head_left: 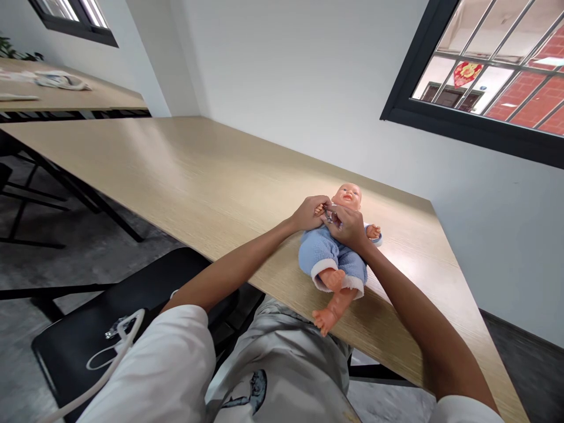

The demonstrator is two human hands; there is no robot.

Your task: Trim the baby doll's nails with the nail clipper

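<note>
A baby doll (pixel 339 258) in a light blue outfit lies on its back on the wooden table (pixel 185 170), with its feet over the near edge. My left hand (pixel 311 212) pinches the doll's small hand at its right arm. My right hand (pixel 348 226) rests on the doll's chest, fingers closed on a small metal tool, perhaps nail clippers (pixel 329 216), held against the doll's fingers. The doll's other arm (pixel 374 231) sticks out to the right.
A black chair (pixel 132 305) with a white cable (pixel 118 346) on it stands at my left. A second table (pixel 66 97) with white items stands at the far left. A wall with a barred window (pixel 489 64) runs behind the table.
</note>
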